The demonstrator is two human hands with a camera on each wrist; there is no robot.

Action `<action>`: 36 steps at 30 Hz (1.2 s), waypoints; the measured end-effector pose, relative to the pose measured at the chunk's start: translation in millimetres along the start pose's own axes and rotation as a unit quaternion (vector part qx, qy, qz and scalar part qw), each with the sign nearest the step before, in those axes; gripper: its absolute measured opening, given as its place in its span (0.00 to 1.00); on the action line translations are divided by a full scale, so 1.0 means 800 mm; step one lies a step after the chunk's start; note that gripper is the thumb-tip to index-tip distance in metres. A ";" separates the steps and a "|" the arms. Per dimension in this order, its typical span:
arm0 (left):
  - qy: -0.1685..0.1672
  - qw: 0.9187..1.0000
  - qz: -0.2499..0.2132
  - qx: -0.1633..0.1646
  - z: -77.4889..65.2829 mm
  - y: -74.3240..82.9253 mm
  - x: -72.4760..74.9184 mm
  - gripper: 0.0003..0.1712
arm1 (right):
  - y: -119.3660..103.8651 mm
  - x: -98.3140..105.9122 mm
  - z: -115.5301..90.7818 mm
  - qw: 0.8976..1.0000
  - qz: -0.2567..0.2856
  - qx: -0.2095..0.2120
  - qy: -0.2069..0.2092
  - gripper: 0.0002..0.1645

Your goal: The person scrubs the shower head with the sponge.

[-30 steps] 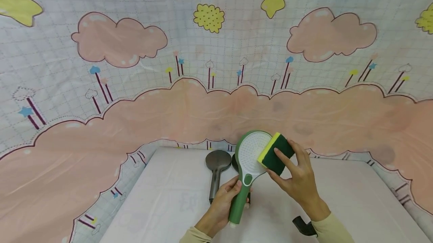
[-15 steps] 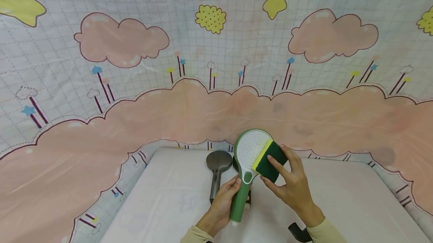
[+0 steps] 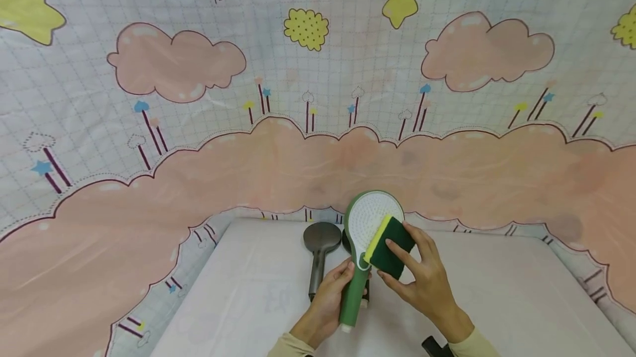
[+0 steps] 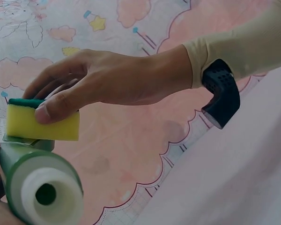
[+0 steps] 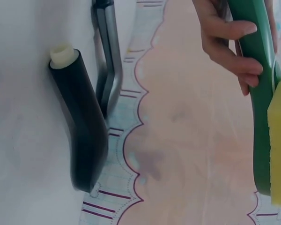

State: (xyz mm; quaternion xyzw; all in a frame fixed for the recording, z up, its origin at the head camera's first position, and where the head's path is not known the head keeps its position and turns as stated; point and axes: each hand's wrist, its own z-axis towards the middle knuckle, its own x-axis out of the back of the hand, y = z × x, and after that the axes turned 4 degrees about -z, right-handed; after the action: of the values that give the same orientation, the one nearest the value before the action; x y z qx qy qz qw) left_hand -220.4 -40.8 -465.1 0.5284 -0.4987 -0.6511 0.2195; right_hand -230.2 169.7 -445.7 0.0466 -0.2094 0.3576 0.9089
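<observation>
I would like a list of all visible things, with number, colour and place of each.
green shower head: one, green and white, above the table
sponge: one, yellow and green, over the green shower head
grey shower head: one, grey, on the table
black shower head: one, black, beside the grey one
table: one, white, below
printed sheet: one, multicoloured, behind
wrist device: one clear, black, right wrist
sleeves: two, cream, on both arms
left hand: one, bare, gripping the green shower head
right hand: one, bare, pinching the sponge

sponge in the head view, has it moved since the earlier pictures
Yes: judged against the grey shower head lying on the table, the sponge has shifted down and left in the picture.
</observation>
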 end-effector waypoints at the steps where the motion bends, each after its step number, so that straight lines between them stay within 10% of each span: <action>1: 0.001 1.000 0.001 0.000 0.000 0.001 0.000 0.37 | -0.002 0.000 -0.001 1.000 0.000 0.004 -0.003 0.34; 36: -0.050 0.995 -0.087 -0.006 0.005 0.010 -0.005 0.33 | -0.031 0.004 -0.020 0.993 0.066 0.070 -0.069 0.31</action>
State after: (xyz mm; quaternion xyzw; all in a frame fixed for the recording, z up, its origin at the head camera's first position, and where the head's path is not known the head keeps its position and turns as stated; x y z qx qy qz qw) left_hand -224.8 -39.2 -456.6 0.5354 -0.4573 -0.6963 0.1395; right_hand -205.7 157.3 -457.5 0.1212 -0.2488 0.4268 0.8609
